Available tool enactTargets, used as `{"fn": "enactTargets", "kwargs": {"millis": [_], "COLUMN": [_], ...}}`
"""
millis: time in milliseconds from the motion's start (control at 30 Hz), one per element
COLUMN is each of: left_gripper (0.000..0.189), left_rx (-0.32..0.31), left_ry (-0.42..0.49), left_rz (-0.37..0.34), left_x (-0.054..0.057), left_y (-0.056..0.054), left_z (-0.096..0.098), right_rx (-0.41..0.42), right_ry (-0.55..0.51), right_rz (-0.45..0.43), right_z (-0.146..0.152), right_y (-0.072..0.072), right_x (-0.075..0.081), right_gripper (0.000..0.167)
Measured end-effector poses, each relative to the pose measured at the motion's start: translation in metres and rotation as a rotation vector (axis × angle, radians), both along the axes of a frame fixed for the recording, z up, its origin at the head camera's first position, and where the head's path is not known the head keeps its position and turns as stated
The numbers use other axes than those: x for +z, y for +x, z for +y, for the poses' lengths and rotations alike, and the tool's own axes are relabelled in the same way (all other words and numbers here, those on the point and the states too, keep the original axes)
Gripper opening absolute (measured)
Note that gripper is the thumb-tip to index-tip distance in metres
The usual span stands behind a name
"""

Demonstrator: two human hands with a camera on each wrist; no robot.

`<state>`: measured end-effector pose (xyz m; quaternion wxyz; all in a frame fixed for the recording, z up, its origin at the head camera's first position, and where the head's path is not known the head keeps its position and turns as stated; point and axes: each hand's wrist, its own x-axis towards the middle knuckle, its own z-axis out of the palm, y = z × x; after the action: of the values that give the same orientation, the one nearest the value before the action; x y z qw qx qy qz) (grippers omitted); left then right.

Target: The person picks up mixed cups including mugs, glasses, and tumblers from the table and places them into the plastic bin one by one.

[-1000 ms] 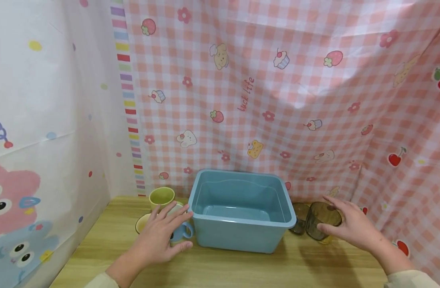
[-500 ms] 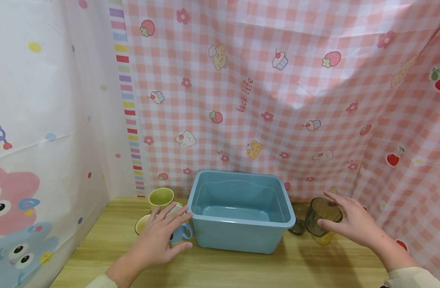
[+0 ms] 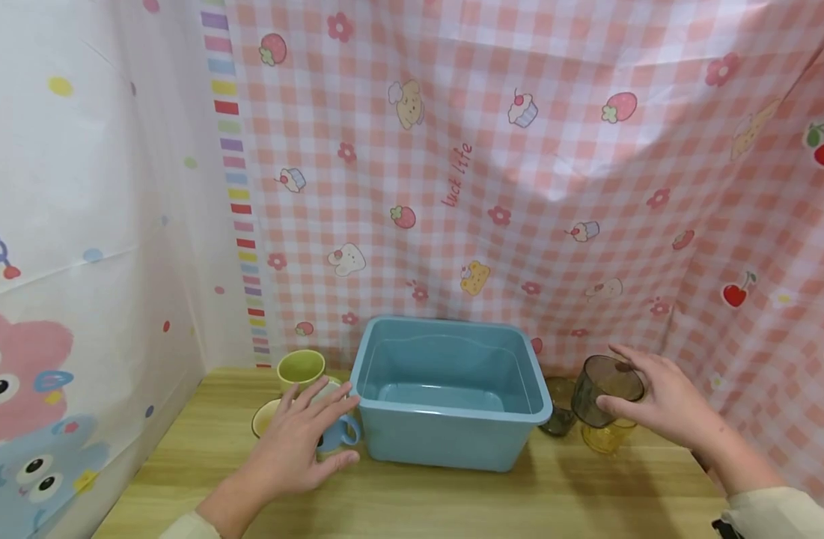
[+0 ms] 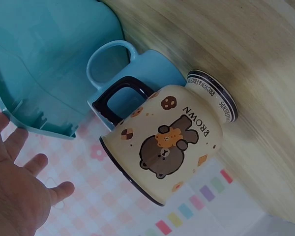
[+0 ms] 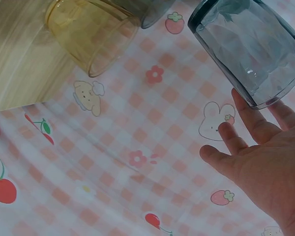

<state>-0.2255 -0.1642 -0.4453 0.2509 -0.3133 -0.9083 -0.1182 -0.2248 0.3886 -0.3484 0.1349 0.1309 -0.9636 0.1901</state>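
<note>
My right hand (image 3: 667,400) grips a dark smoky glass tumbler (image 3: 592,393) between thumb and fingers, just above a yellow glass (image 3: 607,437). In the right wrist view the tumbler (image 5: 255,54) is raised apart from the yellow glass (image 5: 96,32). A second dark glass (image 3: 560,408) stands beside the bin's right side. My left hand (image 3: 304,442) hovers with fingers spread and nothing in them, partly covering the mugs. Near it are a cream bear-print mug (image 4: 172,142), a light blue mug (image 4: 157,71) and a green mug (image 3: 301,368).
A blue plastic bin (image 3: 445,442) with nothing inside stands mid-table between the two groups of cups. Patterned cloth (image 3: 452,187) hangs behind and at both sides. The wooden table (image 3: 438,501) runs in front of the bin.
My right hand has lifted the dark tumbler a little, off the yellow glass, which shows more now. My left hand has stayed in place.
</note>
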Motion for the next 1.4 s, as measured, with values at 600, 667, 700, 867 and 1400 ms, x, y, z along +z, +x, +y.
{"fn": "enactTargets", "kwargs": {"millis": [600,667,700,867,1400], "left_gripper": [0.077,0.077,0.077,0.077,0.076], "left_rx": [-0.003,-0.004,-0.005,-0.009,-0.002], "left_ry": [0.000,0.000,0.000,-0.001,-0.006], "left_rz": [0.003,0.006,0.008,0.016,-0.001], "left_x": [-0.001,-0.001,-0.001,-0.001,0.001], "left_y": [-0.001,-0.001,-0.001,-0.001,0.000], "left_z": [-0.001,-0.001,-0.002,-0.002,-0.001], "right_rx": [0.002,0.003,0.001,-0.004,0.015], "right_ry": [0.017,0.017,0.016,0.012,0.041], "right_rz": [0.027,0.027,0.027,0.031,0.058], "right_z": [-0.006,-0.007,-0.008,-0.012,-0.029], "right_y": [-0.003,-0.004,-0.004,-0.003,-0.006], "right_x": [0.023,0.026,0.027,0.031,0.047], "right_gripper": [0.095,0.096,0.096,0.095,0.094]}}
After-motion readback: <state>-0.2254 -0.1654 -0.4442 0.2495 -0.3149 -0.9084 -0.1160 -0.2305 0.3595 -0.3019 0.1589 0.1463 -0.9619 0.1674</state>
